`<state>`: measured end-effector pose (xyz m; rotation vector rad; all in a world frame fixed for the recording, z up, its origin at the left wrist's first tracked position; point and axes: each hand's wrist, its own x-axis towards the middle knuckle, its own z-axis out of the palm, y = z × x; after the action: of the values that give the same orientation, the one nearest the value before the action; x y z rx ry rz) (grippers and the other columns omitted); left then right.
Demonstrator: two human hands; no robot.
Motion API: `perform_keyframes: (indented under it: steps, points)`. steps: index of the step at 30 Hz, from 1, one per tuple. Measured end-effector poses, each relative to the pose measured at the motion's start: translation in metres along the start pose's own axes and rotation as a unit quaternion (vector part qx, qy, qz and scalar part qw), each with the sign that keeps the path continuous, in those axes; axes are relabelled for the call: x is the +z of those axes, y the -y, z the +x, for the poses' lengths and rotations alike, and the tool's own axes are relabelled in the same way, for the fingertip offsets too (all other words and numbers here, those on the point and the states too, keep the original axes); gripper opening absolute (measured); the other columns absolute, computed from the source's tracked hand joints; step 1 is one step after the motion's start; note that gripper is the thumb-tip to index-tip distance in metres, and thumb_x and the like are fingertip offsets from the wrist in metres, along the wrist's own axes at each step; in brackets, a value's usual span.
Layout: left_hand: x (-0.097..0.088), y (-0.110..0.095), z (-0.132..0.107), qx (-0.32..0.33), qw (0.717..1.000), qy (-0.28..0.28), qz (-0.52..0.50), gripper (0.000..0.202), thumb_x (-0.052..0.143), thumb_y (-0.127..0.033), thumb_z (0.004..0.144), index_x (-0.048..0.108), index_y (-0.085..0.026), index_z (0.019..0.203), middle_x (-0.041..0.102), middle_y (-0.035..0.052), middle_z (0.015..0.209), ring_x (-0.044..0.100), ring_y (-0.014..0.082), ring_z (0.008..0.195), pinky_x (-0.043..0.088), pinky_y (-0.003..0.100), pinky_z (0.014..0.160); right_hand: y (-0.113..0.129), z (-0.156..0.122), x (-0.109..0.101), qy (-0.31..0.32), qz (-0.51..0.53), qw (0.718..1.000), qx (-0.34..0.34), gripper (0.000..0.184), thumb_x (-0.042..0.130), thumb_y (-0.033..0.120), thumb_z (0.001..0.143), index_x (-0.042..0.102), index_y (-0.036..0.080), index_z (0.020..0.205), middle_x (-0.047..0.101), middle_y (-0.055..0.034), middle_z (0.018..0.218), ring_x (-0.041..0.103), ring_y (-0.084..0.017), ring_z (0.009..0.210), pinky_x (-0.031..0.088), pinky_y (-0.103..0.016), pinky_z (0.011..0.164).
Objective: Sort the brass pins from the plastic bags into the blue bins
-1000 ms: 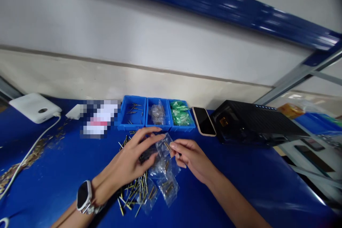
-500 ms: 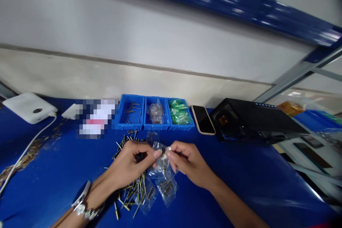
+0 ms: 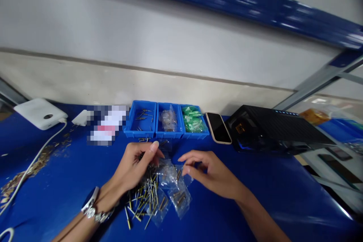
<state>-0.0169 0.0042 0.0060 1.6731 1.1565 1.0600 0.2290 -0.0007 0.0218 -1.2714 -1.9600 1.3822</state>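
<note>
My left hand [image 3: 138, 164] hovers over a pile of thin silver pins with yellowish ends [image 3: 146, 196]. Its thumb stands apart from the loosely curled fingers, and nothing shows between them; the palm is hidden. To the right, my right hand [image 3: 211, 172] has its thumb and fingers parted. Its thumb tip is close to a small clear plastic bag [image 3: 179, 173] with pins in it. Nearer to me lies another clear bag [image 3: 180, 198], holding a few brownish metal pins. More such bags overlap between the hands and beside the pile.
Behind the hands stand three blue bins: one with loose pins [image 3: 140, 133], one with clear bags [image 3: 169, 134], one with green packets [image 3: 195, 135]. A phone [image 3: 218, 127], a black box [image 3: 263, 126], a white power bank [image 3: 41, 113] and its cable [image 3: 42, 149] surround them.
My hands have come apart: the left has moved left, the right slightly right. The clear bag they pinched between them now lies on the other bags.
</note>
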Motion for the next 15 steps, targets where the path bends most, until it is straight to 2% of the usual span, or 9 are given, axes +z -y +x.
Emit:
perform_keyframes:
  steps: [3, 5, 9, 15]
  points:
    - [0.000, -0.002, 0.001, 0.006, 0.999, 0.011, 0.034, 0.050, 0.045, -0.047, 0.099, 0.073, -0.018, 0.070, 0.068, 0.0002, 0.058, 0.061, 0.0101, 0.055, 0.042, 0.022, 0.054, -0.001, -0.005, -0.003, -0.002, -0.190, 0.981, -0.030, 0.043, 0.075, 0.021, 0.075, 0.066, 0.030, 0.116, 0.065, -0.0028, 0.113, 0.064, -0.020, 0.094, 0.051, -0.033, 0.078]
    - [0.002, -0.003, 0.001, 0.012, 0.998, 0.020, 0.054, 0.048, 0.047, -0.045, 0.099, 0.072, -0.018, 0.069, 0.068, -0.0001, 0.058, 0.061, 0.0100, 0.054, 0.042, 0.022, 0.054, -0.002, -0.006, -0.004, 0.014, -0.239, 0.971, -0.023, 0.040, 0.074, 0.021, 0.076, 0.066, 0.031, 0.114, 0.062, -0.0011, 0.117, 0.063, -0.020, 0.095, 0.050, -0.033, 0.081]
    - [0.005, -0.004, 0.001, 0.027, 0.996, 0.025, 0.075, 0.044, 0.051, -0.042, 0.097, 0.069, -0.018, 0.065, 0.066, -0.0009, 0.057, 0.060, 0.0102, 0.053, 0.041, 0.023, 0.054, -0.005, -0.001, -0.002, -0.007, -0.263, 0.964, -0.032, 0.014, 0.062, 0.017, 0.087, 0.066, 0.026, 0.096, 0.063, 0.0013, 0.100, 0.062, -0.016, 0.089, 0.046, -0.029, 0.077]
    - [0.005, -0.003, 0.001, 0.050, 0.993, 0.032, 0.098, 0.039, 0.053, -0.038, 0.096, 0.065, -0.017, 0.066, 0.066, -0.0001, 0.063, 0.059, 0.0117, 0.059, 0.042, 0.025, 0.059, -0.012, 0.005, -0.004, -0.013, -0.223, 0.974, -0.027, 0.006, 0.061, 0.019, 0.088, 0.062, 0.023, 0.084, 0.063, 0.0026, 0.086, 0.060, -0.014, 0.079, 0.044, -0.028, 0.073]
